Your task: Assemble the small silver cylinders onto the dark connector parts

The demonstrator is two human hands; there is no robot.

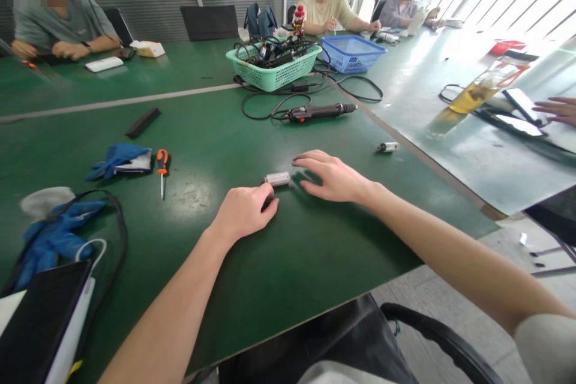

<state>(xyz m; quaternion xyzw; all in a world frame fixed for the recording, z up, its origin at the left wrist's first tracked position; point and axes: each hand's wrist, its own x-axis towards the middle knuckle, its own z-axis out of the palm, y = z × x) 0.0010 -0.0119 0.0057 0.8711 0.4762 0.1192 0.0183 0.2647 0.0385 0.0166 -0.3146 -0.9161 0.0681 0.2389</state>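
A small silver cylinder (278,179) lies on the green tabletop, its darker left end partly hidden behind the fingers of my left hand (245,210). That hand is curled on the table, closed around this end, with the thumb bent below. Just right of the cylinder, my right hand (335,177) is low over the table, fingers spread and holding nothing. Farther right lies a similar silver cylinder with a dark end (387,147). Beyond both hands is a black electric screwdriver (321,111) with its cord. An orange-handled screwdriver (162,168) lies to the left.
A green basket of cables and tools (270,76) and a blue basket (353,60) stand behind. Gloves (119,161), a dark bar (143,122) and a black-screened device (40,318) lie left. A bottle (477,90) and another person's hand (560,109) are right. Several people sit around.
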